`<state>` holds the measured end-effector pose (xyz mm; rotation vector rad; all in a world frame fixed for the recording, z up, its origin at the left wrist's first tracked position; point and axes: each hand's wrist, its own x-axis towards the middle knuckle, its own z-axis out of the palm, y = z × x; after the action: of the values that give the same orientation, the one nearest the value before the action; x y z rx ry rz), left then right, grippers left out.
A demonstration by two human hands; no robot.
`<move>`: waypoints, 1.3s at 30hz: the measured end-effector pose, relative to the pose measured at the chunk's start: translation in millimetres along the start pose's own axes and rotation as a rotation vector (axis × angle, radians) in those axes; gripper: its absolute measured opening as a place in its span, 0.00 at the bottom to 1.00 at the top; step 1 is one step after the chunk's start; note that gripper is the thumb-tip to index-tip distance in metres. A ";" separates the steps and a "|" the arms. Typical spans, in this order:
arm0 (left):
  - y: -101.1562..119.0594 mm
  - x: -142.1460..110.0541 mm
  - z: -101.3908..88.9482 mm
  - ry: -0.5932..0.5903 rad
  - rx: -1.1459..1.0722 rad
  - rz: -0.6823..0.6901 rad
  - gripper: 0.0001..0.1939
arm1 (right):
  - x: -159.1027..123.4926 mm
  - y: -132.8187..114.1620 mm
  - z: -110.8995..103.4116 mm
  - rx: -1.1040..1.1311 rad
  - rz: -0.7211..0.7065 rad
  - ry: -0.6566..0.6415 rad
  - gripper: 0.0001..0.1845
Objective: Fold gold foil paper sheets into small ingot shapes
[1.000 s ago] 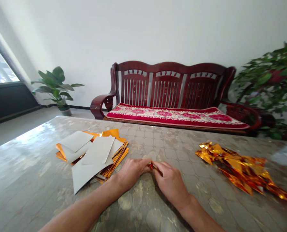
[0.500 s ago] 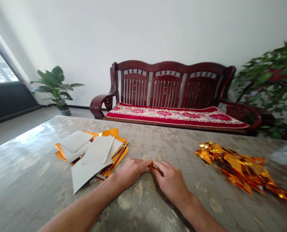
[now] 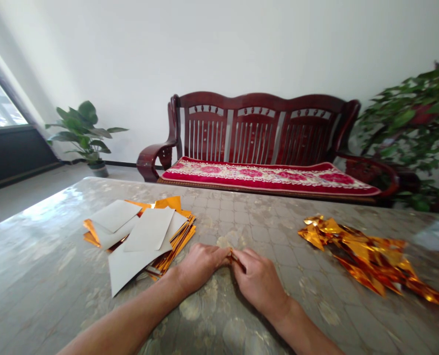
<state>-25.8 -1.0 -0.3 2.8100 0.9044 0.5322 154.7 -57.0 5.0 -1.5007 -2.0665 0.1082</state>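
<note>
Both my hands meet low over the table, fingertips close together. My left hand (image 3: 203, 262) is closed, its thumb and fingers pinching a small piece of gold foil paper (image 3: 231, 252). From the other side my right hand (image 3: 259, 277) pinches the same piece, of which only a shiny orange-gold sliver shows between the fingers. To the left lies a stack of foil sheets (image 3: 149, 231), mostly with the pale grey backs up and gold edges showing. Folded gold foil pieces (image 3: 367, 251) lie heaped on the right.
A patterned cloth (image 3: 212, 315) covers the table. Clear plastic (image 3: 435, 234) lies at its right edge. Beyond stand a dark red wooden bench (image 3: 256, 133) with a red floral cover (image 3: 267, 173), a potted plant (image 3: 89, 130) and a leafy plant (image 3: 407, 118).
My right hand has turned slightly and its fingers have shifted on the foil, so less of the piece shows. My left hand has hardly moved.
</note>
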 end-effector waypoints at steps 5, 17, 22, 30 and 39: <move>2.1 -0.2 0.9 -0.017 0.064 0.016 0.15 | -3.2 -1.5 1.5 -0.067 -0.081 0.021 0.12; 7.7 -2.6 -5.1 -0.056 0.113 0.070 0.08 | -5.7 -6.3 3.8 -0.069 -0.169 0.123 0.14; 5.2 -0.2 -2.3 -0.037 0.074 0.022 0.11 | -2.8 -3.2 1.8 -0.063 -0.141 0.059 0.15; 2.7 1.8 -8.9 0.156 -0.010 -0.144 0.13 | 6.6 17.7 -6.6 0.001 -0.045 0.001 0.14; -3.6 0.4 -10.1 0.205 -0.025 0.021 0.10 | 10.3 26.2 -11.8 0.041 -0.135 -0.007 0.08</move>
<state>-31.3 2.4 8.3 2.7826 0.8962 0.8411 180.6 -41.3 8.7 -1.3341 -2.1516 0.1030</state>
